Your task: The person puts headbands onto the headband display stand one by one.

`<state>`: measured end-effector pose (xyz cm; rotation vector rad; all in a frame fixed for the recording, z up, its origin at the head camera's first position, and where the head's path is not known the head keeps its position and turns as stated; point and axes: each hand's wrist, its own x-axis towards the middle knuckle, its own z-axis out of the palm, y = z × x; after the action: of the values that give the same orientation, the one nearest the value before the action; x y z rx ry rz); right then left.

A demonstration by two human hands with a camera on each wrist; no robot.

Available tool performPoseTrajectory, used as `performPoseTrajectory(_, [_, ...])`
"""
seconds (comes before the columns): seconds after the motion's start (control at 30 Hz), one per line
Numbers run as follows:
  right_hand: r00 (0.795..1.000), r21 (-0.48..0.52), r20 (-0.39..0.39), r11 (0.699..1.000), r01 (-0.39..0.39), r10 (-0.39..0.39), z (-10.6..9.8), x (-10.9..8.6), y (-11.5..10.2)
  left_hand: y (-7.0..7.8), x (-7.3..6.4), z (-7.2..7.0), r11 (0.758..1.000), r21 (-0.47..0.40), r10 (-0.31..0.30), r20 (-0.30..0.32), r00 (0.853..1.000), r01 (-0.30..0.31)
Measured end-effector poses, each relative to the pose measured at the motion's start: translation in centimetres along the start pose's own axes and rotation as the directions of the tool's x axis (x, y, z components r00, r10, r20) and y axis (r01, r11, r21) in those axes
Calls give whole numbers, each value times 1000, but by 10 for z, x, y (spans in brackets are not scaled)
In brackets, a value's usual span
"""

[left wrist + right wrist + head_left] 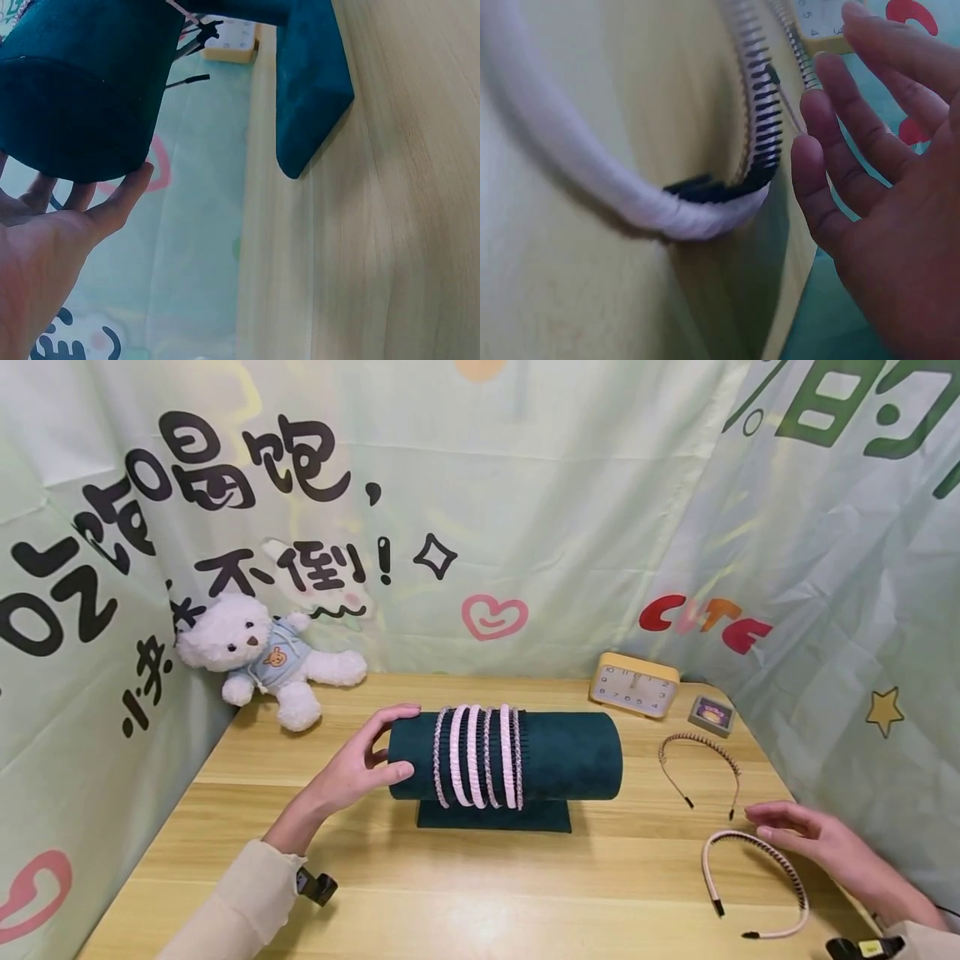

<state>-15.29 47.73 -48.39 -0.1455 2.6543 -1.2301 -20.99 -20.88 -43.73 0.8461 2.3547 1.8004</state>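
A dark green velvet headband stand (570, 756), a roll on a flat foot, stands in mid-table. Several pink and beaded headbands (474, 756) ring its left half and middle. My left hand (360, 766) grips the roll's left end, thumb in front and fingers over the top; the left wrist view has the fingertips at the end's edge (97, 161). To the right, a pink toothed headband (795, 868) lies on the wood with a thinner brown headband (697, 737) behind it. Beside these two, my right hand (825, 839) hovers with loosely bent fingers and nothing in them.
Behind the stand at right are a yellow clock (636, 685) and a small grey box (711, 716). A white teddy bear (273, 652) sits in the back left corner. Printed curtains (570, 527) hang round the table (450, 893) at the back and sides.
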Motion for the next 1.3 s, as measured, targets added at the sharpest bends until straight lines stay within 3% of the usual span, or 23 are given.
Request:
performPoseTrajectory(0.1, [1000,30,24,1000,6,-6,1,0,7,0,0,0,1000,2,-3,0,1000,3])
performPoseTrajectory(0.37, [984,55,71,986,158,-161,2,1,22,1,0,0,1000,4,-5,-1,1000,5])
performPoseTrajectory(0.7, [992,-40,101,996,77,-72,1,5,17,2,1,0,1000,-12,2,2,1000,-2])
performPoseTrajectory(0.93, [993,-102,71,990,97,-90,2,5,18,1,1,0,1000,-12,7,2,1000,-7])
performPoseTrajectory(1.3, [993,-85,71,991,105,-99,3,5,19,1,0,1,1000,-11,7,2,1000,-7])
